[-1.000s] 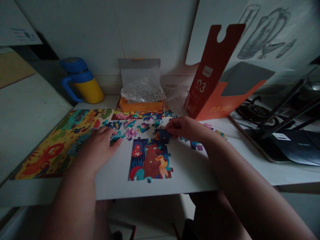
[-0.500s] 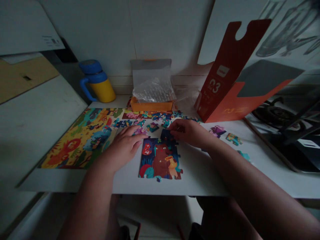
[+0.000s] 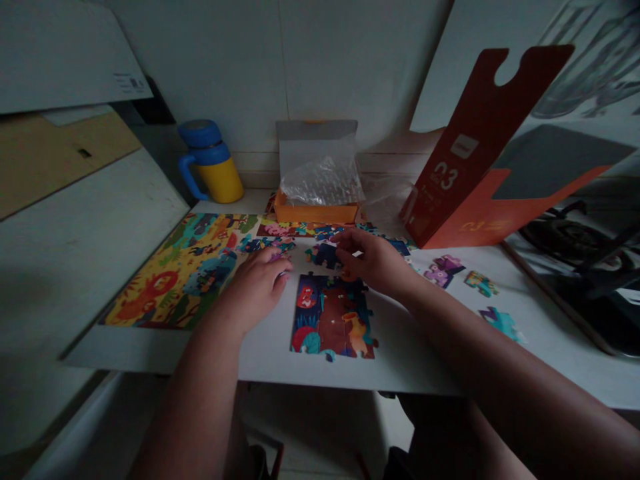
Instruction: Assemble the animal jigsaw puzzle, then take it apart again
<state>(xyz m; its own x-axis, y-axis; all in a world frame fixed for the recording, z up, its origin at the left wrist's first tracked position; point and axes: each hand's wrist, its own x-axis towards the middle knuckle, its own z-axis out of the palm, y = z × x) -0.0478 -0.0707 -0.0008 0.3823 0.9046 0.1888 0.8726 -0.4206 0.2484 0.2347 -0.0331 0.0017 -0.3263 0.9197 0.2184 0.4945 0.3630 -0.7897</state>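
Observation:
A partly joined jigsaw block (image 3: 333,317) with a brown bear lies on the white table (image 3: 410,347) in front of me. My right hand (image 3: 373,260) pinches a dark blue puzzle piece (image 3: 326,254) just above the block's top edge. My left hand (image 3: 260,283) rests on the table left of the block, fingers curled over a loose piece (image 3: 280,255) near its tips. Several loose pieces (image 3: 300,233) lie in a row behind both hands.
A colourful picture sheet (image 3: 185,267) lies at the left. Behind stand a yellow and blue mug (image 3: 215,170), an orange box with a plastic bag (image 3: 317,193) and a tall red carton (image 3: 480,153). Loose pieces (image 3: 460,277) lie at the right, beside a gas stove (image 3: 580,247).
My right hand has lifted the dark blue piece off the block's top edge and drawn it slightly back. The camera view has shifted left. My left hand stays beside the block.

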